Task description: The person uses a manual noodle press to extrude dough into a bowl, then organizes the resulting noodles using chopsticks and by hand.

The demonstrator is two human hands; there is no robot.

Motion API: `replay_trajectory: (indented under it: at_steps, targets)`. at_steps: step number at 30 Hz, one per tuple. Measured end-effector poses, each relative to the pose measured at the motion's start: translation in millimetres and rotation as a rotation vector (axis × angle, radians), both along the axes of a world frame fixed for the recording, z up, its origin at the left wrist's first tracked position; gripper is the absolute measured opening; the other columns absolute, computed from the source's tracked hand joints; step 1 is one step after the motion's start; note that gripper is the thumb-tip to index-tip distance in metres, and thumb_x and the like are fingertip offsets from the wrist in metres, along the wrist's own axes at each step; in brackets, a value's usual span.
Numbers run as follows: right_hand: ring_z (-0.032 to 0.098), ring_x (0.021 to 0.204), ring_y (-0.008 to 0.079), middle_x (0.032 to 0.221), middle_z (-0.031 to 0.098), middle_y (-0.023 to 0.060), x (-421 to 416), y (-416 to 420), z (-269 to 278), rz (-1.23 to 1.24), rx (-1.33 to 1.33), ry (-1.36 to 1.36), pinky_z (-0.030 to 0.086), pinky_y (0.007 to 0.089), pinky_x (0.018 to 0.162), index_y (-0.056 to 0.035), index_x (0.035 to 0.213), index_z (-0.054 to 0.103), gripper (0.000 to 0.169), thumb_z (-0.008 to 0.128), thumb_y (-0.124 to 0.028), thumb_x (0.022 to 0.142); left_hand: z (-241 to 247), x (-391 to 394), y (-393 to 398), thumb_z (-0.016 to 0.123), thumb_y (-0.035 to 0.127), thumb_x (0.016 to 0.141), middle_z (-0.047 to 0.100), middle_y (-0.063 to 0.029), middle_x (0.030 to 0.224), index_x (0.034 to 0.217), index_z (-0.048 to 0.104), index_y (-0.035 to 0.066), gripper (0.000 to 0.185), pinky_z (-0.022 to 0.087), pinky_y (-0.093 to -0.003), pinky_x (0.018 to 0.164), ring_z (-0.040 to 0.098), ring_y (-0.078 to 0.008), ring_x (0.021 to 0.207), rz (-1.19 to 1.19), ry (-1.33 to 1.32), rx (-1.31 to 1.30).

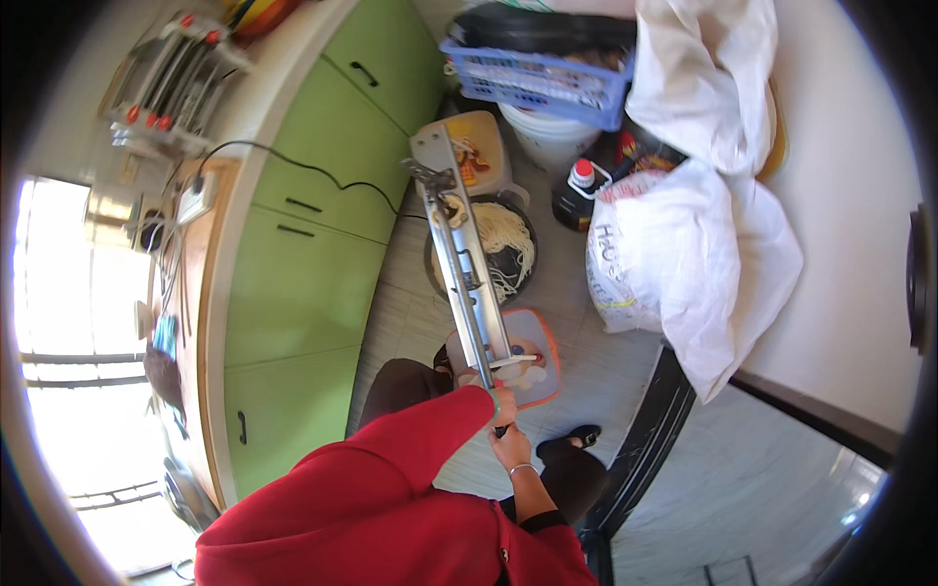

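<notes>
My left hand (505,408) and my right hand (511,448) are both wrapped around the end of a long metal lever (469,310), one just behind the other. The lever lies along the metal frame (486,322) of what looks like a hand-operated noodle press. Under the frame sits a dark round pan (533,245) holding pale noodles (500,225); the frame hides part of it. Closer to me, a clear plastic container with an orange rim (555,359) stands on the floor below the lever, with pale pieces inside that I cannot make out.
Green cabinets (304,286) line the left side, and a black cord (322,172) hangs across them. Ahead are a lidded plastic tub (489,135), a white bucket (549,135) and a blue basket (542,91). A dark bottle (568,205) and white sacks (659,242) stand to the right.
</notes>
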State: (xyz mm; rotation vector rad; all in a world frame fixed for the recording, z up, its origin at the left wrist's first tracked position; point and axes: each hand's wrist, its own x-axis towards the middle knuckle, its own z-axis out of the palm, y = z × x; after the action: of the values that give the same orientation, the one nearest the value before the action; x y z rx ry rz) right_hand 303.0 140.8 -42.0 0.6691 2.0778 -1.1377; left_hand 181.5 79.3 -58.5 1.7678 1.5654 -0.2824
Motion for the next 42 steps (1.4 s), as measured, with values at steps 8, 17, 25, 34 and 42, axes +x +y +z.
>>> replay_trajectory:
  at_steps: [8,17,25,34,42]
  targets:
    - [0.049,0.105,0.0291,0.113,0.053,0.0133,-56,41,102,0.58,0.064,0.711,0.038,0.038,0.089,-0.0074,0.11,0.053,0.039,0.058,-0.019,0.073,189,11,-20,0.061,0.014,0.065,0.053,-0.0131,0.104,0.109,0.051,0.006,0.046,0.041,-0.0383,0.083,0.051,-0.0288,0.099,0.858,0.115,0.604]
    - [0.059,0.085,0.0251,0.095,0.058,0.0125,-207,-145,308,0.558,-0.302,0.735,0.047,0.0344,0.075,-0.0027,0.102,0.055,0.025,0.056,-0.013,0.078,376,-45,-246,0.061,0.014,0.073,0.05,-0.0182,0.104,0.109,0.047,0.002,0.04,0.04,-0.0393,0.084,0.048,-0.0335,0.098,1.841,0.539,0.962]
    - [0.058,0.082,0.031,0.091,0.057,0.0152,-291,-412,349,0.899,-0.217,1.006,0.047,0.0381,0.071,-0.0008,0.093,0.056,0.027,0.053,-0.025,0.081,363,-111,-488,0.057,0.02,0.077,0.049,-0.0165,0.098,0.107,0.048,0.004,0.036,0.042,-0.0401,0.077,0.048,-0.0304,0.096,2.252,1.084,0.672]
    - [0.061,0.078,0.033,0.083,0.062,0.0172,-332,-503,317,0.861,0.306,0.746,0.048,0.0423,0.068,-0.0033,0.081,0.061,0.025,0.052,-0.025,0.075,333,-126,-533,0.051,0.02,0.08,0.051,-0.0152,0.088,0.093,0.049,0.003,0.021,0.043,-0.0389,0.071,0.049,-0.0286,0.093,2.106,0.82,0.273]
    - [0.06,0.07,0.0332,0.074,0.061,0.018,-280,-444,321,0.598,-0.013,0.642,0.047,0.0409,0.065,-0.0012,0.087,0.056,0.024,0.055,-0.019,0.072,311,-64,-500,0.043,0.006,0.087,0.051,-0.0162,0.07,0.098,0.041,0.0,0.014,0.041,-0.0374,0.056,0.052,-0.0276,0.063,2.292,0.289,1.123]
